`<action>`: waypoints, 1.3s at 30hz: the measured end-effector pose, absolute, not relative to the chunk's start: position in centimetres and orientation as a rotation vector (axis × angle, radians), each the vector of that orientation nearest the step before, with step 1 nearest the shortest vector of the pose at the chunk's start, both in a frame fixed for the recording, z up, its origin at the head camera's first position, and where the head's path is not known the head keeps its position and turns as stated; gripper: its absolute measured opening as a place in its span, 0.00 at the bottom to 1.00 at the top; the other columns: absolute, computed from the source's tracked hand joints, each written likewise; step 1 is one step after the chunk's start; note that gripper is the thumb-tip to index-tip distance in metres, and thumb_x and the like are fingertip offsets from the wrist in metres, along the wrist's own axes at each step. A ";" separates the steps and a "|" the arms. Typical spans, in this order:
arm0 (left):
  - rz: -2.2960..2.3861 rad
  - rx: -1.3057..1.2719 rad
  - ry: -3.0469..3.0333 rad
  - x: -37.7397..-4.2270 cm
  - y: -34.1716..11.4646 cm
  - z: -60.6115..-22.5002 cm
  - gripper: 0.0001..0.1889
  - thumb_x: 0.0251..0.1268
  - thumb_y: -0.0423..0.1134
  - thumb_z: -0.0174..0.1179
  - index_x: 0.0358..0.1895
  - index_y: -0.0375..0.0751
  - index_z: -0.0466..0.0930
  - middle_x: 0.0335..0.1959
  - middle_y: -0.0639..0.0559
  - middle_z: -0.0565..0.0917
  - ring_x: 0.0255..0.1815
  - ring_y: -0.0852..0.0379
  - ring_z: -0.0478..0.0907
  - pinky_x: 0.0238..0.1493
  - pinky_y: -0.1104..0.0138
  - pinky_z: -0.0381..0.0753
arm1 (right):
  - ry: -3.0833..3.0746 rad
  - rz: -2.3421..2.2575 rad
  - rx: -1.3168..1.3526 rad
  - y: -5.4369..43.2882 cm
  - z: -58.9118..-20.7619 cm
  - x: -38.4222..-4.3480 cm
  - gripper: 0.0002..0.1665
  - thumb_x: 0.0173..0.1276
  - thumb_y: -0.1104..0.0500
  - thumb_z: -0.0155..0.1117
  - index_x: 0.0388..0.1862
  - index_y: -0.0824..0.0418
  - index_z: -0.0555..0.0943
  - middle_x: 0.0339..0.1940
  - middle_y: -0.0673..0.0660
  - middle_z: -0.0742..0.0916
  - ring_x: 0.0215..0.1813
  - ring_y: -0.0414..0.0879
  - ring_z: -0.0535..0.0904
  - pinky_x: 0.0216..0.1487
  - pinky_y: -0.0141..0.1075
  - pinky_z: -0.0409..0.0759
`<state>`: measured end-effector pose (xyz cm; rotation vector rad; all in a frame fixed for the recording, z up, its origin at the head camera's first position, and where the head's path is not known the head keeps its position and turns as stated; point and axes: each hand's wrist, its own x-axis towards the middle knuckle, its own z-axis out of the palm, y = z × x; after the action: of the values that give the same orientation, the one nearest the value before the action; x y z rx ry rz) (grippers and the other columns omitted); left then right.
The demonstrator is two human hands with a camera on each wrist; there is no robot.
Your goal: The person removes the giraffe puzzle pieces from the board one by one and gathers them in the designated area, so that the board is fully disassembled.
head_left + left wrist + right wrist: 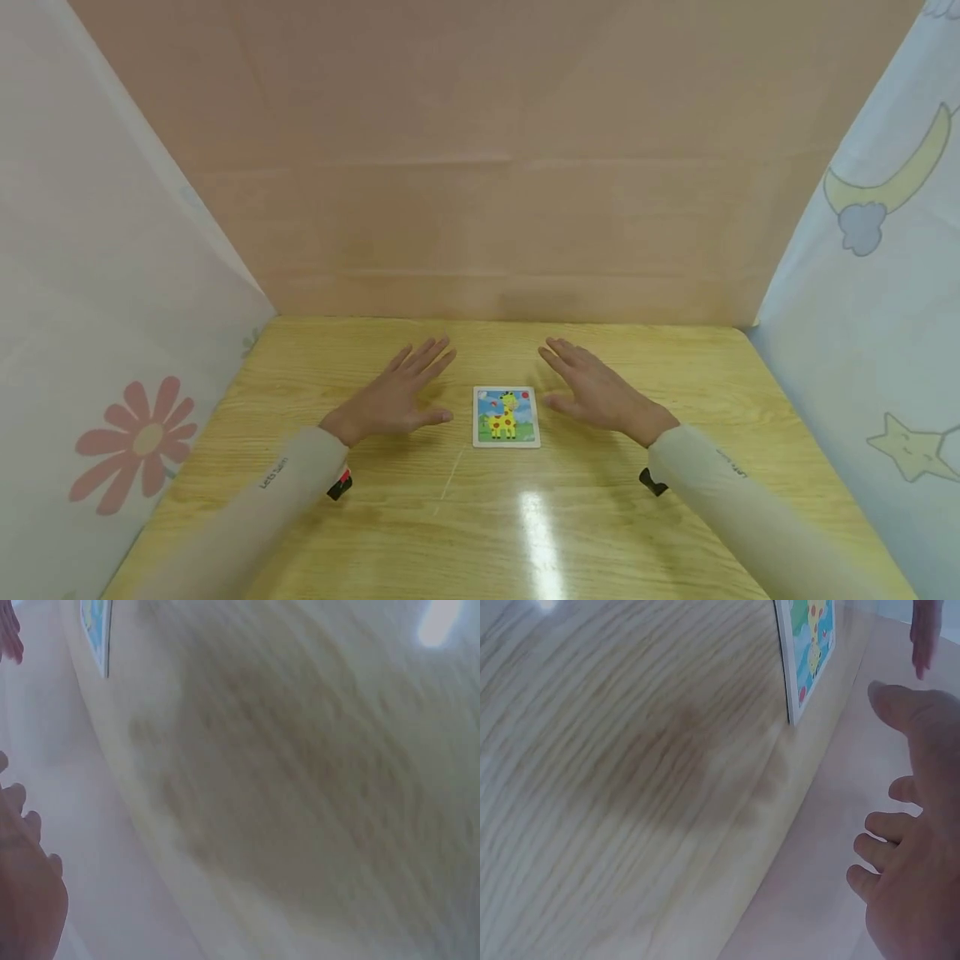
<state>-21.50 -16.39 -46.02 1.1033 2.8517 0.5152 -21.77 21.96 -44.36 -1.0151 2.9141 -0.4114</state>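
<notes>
A light wood-grain tabletop point(390, 525) is filling the lower part of the head view, its grain running across from side to side. A bright glare patch point(542, 542) is shining near its front, and a thin pale line point(448, 482) is slanting just below the card's left corner. A giraffe picture card point(491, 403) is lying flat, face up, around the middle of the tabletop, its white border framing a yellow giraffe against blue and green.

The left hand point(390, 400) and the right hand point(603, 400) are hovering above the wood on either side of the card, both apart from it. Each is holding its fingers stretched out, the grip wide. Both wrist views are showing soft shadows on the wood.

Behind, a creased tan backdrop point(480, 217) is rising from the table's far edge. On the left, a white sheet point(90, 250) is displaying a pink flower point(147, 439); on the right, another white sheet point(847, 333) is bearing a yellow crescent moon point(900, 187), a greyish cloud point(862, 227) and a star point(911, 447). Pale printed sleeves point(277, 500) are covering the forearms.
</notes>
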 end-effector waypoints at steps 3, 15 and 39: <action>0.548 1.058 2.820 -21.4 -15.7 -46.9 0.52 0.76 0.67 0.57 0.90 0.49 0.41 0.92 0.49 0.40 0.93 0.41 0.39 0.89 0.39 0.37 | 2.910 -0.439 -1.003 21.4 -45.0 -21.8 0.50 0.79 0.43 0.67 0.88 0.62 0.58 0.89 0.67 0.61 0.87 0.69 0.58 0.84 0.66 0.60; 0.602 0.956 2.719 -21.3 -12.9 -49.0 0.55 0.72 0.72 0.58 0.90 0.50 0.42 0.92 0.51 0.43 0.93 0.44 0.38 0.90 0.42 0.37 | 2.898 -0.538 -0.955 18.0 -47.1 -22.3 0.44 0.77 0.47 0.70 0.84 0.62 0.66 0.81 0.64 0.75 0.80 0.64 0.72 0.80 0.62 0.70; 0.524 0.930 2.668 -20.8 -11.9 -50.3 0.57 0.71 0.75 0.57 0.89 0.44 0.43 0.92 0.52 0.43 0.93 0.48 0.37 0.90 0.42 0.35 | 2.800 -0.510 -0.960 12.2 -48.7 -22.1 0.26 0.80 0.52 0.66 0.70 0.64 0.81 0.50 0.53 0.83 0.41 0.40 0.73 0.45 0.35 0.79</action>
<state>-20.85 -11.93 -50.31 0.9304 2.6682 0.5241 -22.12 12.25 -48.72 -0.9600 2.7997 -0.5096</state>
